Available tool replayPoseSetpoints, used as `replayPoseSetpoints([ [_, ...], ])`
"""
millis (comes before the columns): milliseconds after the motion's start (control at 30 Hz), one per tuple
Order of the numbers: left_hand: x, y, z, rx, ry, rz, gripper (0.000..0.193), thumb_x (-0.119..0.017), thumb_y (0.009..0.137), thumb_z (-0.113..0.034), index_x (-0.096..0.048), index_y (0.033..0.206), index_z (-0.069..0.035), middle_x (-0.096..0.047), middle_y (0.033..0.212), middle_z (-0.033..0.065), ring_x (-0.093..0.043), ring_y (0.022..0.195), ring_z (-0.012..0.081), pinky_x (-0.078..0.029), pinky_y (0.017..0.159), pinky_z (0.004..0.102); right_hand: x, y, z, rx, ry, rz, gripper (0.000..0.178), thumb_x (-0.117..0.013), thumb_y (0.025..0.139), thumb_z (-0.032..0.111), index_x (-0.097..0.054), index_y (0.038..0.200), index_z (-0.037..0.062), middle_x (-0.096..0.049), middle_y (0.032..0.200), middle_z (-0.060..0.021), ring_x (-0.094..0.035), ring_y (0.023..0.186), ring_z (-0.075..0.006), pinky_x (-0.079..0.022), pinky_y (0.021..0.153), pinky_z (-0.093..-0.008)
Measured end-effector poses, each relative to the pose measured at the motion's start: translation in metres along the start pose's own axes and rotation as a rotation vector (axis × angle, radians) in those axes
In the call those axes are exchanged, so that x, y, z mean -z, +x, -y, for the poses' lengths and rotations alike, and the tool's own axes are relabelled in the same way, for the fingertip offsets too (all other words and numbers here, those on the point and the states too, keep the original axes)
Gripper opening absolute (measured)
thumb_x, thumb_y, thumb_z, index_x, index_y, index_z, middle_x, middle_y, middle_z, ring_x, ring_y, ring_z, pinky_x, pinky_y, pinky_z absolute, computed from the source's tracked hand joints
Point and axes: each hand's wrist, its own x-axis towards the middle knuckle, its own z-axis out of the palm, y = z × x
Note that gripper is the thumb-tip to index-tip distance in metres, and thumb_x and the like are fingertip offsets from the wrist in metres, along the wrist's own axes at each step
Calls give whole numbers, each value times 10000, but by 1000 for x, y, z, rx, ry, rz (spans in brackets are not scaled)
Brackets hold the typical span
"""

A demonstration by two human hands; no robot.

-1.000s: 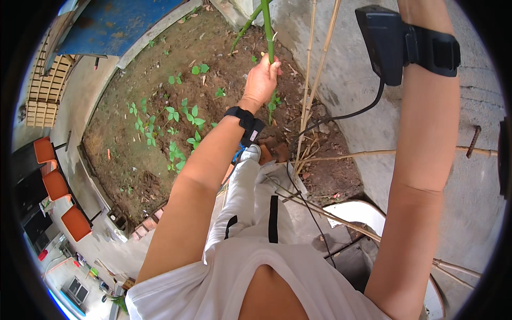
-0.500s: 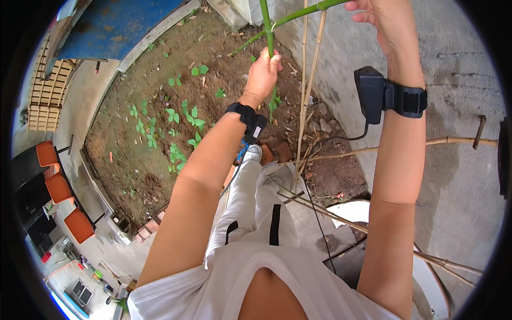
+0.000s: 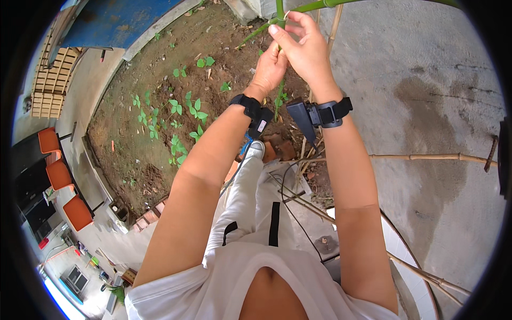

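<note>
Moved since the earlier frame: your right hand [image 3: 305,45] has come down from the side branch to join your left hand [image 3: 270,66] on the green stalk [image 3: 279,10].

Head view, item by item:
- Green stalk: upright above the soil bed [image 3: 160,90], forked near the top edge. Likely light, springy and smooth; it probably snaps if kinked. Hold just below the fork.
- Left hand: clenched round the stalk.
- Right hand: fingertips pinching at the fork.
- Bamboo canes [image 3: 426,157]: stiff, lying near the concrete.

Soil bed [image 3: 160,69] — green seedlings [image 3: 184,109], bricks [image 3: 277,150]
</note>
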Motion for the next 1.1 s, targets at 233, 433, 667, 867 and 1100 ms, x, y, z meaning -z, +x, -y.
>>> replayPoseSetpoints([
  [233,-6,-10,-9,163,-136,99,219,-531,807,-185,-569,964,-36,-605,803,63,-506,745,91,-430,700,276,-14,-7,-13,-88,309,74,278,-578,826,290,-559,727,32,-501,581,6,-462,522,-64,-397,492,-228],
  [433,-25,-55,70,326,-112,50,225,-579,810,-255,-518,851,-42,-515,708,22,-456,681,91,-409,639,273,-18,-11,-16,-118,528,189,428,-403,906,364,-327,576,102,-272,487,39,-260,421,-61,-248,401,-213],
  [667,-64,-62,84,265,35,-229,166,-592,753,-232,-585,728,-67,-550,635,137,-513,605,318,-424,596,361,-13,-21,-15,-32,558,114,468,-376,907,397,-241,556,119,-202,458,39,-157,397,-61,-121,386,-236],
  [867,-70,-62,96,142,139,-332,78,-590,702,-163,-624,702,-93,-578,622,119,-548,591,298,-436,622,363,-9,-13,-28,-76,597,188,485,-363,898,437,-215,554,128,-183,460,37,-142,403,-70,-111,397,-246],
  [1100,-72,-60,106,84,58,-403,107,-610,707,-175,-627,723,-70,-593,661,140,-573,617,308,-460,548,385,-22,-18,-31,-51,512,133,480,-360,905,418,-208,557,124,-185,464,32,-146,410,-72,-116,404,-250],
])
